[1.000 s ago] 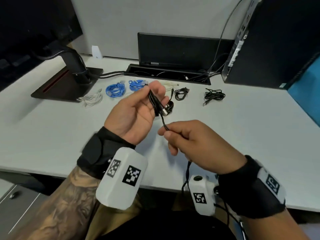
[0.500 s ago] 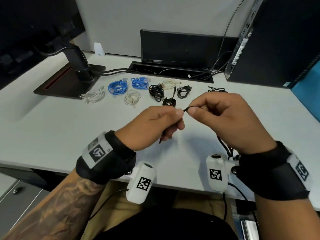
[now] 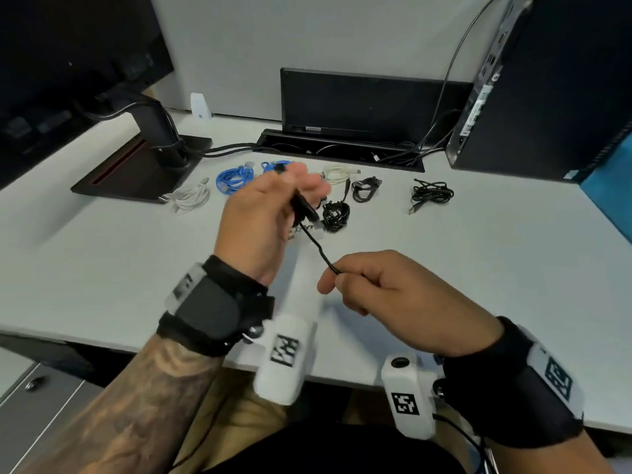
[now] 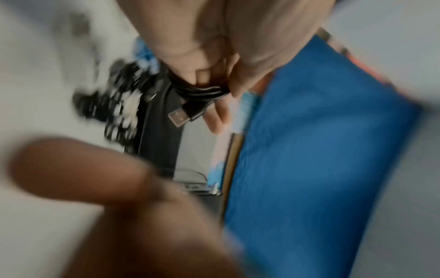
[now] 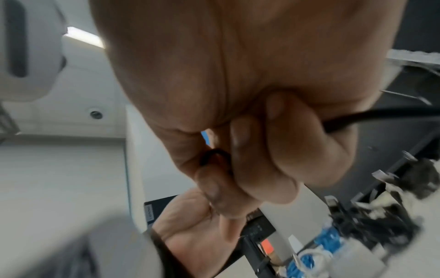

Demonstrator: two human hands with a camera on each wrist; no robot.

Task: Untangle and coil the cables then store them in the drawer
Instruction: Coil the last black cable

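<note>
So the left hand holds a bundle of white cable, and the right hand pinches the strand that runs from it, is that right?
Not quite: the cable is black, not white. The head view shows the left hand gripping a bundle of black cable, and the left wrist view shows its black loops and plug. The rest holds: the right hand pinches the strand running from it.

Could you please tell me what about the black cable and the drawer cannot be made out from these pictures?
- Thin black USB cable: how many loops the left hand holds; the fingers cover them in the head view, and the left wrist view is blurred.
- The cable's far end: hidden inside the right hand and below the white desk edge.
- Grey drawer: cut off at the head view's lower left corner.
</note>
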